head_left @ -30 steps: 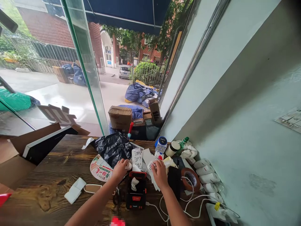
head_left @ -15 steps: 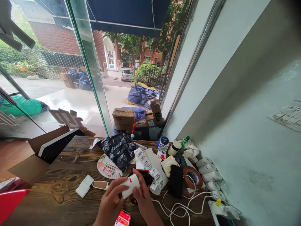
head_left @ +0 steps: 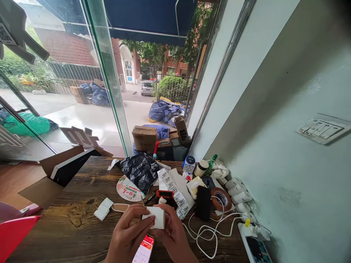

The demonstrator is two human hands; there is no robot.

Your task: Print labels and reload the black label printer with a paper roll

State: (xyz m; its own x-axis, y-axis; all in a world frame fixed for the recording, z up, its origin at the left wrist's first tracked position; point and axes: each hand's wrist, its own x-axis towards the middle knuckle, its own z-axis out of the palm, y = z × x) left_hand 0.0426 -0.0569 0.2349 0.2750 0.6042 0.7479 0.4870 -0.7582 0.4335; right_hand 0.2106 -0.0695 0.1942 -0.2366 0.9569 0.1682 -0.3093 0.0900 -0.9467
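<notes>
Evidently, left hand (head_left: 127, 232) and right hand (head_left: 172, 235) grip a white, red-marked roll (head_left: 159, 217)

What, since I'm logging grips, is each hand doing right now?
Left hand: closed on the small white cylindrical paper roll.
Right hand: closed on that same roll, from the other side.

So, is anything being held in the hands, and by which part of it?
Yes, a white roll, held in both hands: the left hand grips its left side, the right hand its right end.
</notes>
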